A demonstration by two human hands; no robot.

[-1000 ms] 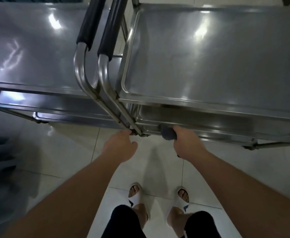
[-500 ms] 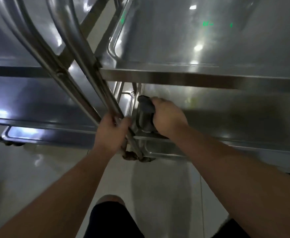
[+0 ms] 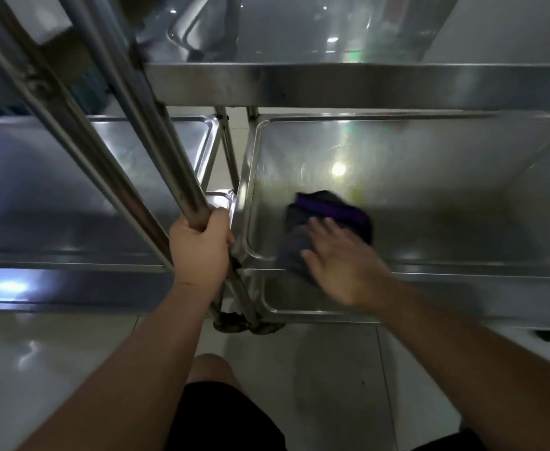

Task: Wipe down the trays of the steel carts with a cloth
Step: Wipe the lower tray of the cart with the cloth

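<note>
Two steel carts stand side by side on a pale tiled floor; landmark for this entry is the middle tray (image 3: 430, 203) of the right-hand cart. The cloth (image 3: 325, 219), dark grey with a purple band, lies flat on that tray near its front left corner. The person's right hand (image 3: 342, 262) is spread flat, fingers apart, palm pressing down on the cloth's near half; hand and cloth are motion-blurred. Left of the tray, the left hand (image 3: 199, 249) is wrapped tight around a slanted steel handle tube (image 3: 156, 131). A second tube (image 3: 72, 125) runs parallel, further left. Above the tray sits the upper tray's front edge (image 3: 364, 84); beyond the tubes, the neighbouring cart's tray (image 3: 55, 190).
</note>
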